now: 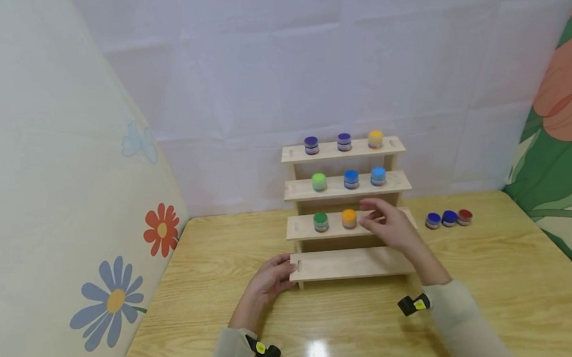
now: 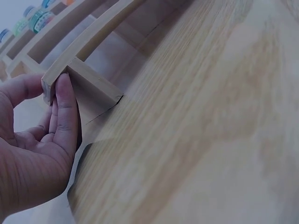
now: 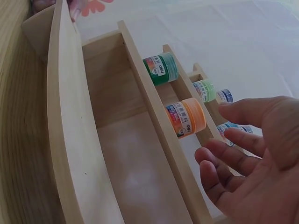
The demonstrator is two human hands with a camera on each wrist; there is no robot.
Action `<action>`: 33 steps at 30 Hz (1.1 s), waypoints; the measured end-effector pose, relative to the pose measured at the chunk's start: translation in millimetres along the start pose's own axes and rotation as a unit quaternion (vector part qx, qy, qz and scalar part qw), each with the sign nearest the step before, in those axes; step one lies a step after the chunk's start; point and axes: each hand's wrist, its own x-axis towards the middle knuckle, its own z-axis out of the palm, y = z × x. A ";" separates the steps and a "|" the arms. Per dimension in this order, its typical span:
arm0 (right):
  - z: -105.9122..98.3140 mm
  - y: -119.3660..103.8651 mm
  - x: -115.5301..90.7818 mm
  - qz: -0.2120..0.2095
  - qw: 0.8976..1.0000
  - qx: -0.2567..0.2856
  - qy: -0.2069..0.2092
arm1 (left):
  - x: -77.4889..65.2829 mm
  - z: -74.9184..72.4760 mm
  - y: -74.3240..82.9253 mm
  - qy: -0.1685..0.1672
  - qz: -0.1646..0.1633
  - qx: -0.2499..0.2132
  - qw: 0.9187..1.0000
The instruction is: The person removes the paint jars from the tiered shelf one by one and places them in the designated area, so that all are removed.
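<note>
A stepped wooden shelf [image 1: 344, 264] stands on the table. My left hand [image 1: 270, 279] grips the left end of its lowest step, thumb above and fingers beneath, as the left wrist view shows. My right hand [image 1: 393, 227] hovers by the right part of the second step from the bottom, fingers loosely bent and holding nothing. Just left of its fingertips sits an orange paint jar [image 1: 349, 219], with a dark green paint jar [image 1: 321, 222] further left on that step. In the right wrist view the hand is apart from the orange jar [image 3: 186, 117].
The step above bears a light green jar [image 1: 319, 182], a blue jar [image 1: 351, 179] and a light blue jar [image 1: 378, 176]. Two purple jars [image 1: 311, 145] and a yellow jar [image 1: 375, 139] stand on top. Right of the shelf are two dark blue jars [image 1: 433, 221] and a red jar [image 1: 465, 217].
</note>
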 end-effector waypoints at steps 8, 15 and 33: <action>11.4 1.8 5.4 -0.005 0.999 -0.024 -0.020 | 0.3 -0.1 -0.7 0.007 -0.004 0.010 1.000; 19.6 2.4 8.6 0.007 0.999 -0.035 -0.015 | -2.1 -0.9 0.6 -0.008 0.001 0.016 1.000; 33.5 -3.4 14.5 0.055 0.993 -0.101 0.017 | -2.7 1.2 3.2 0.005 -0.006 0.022 1.000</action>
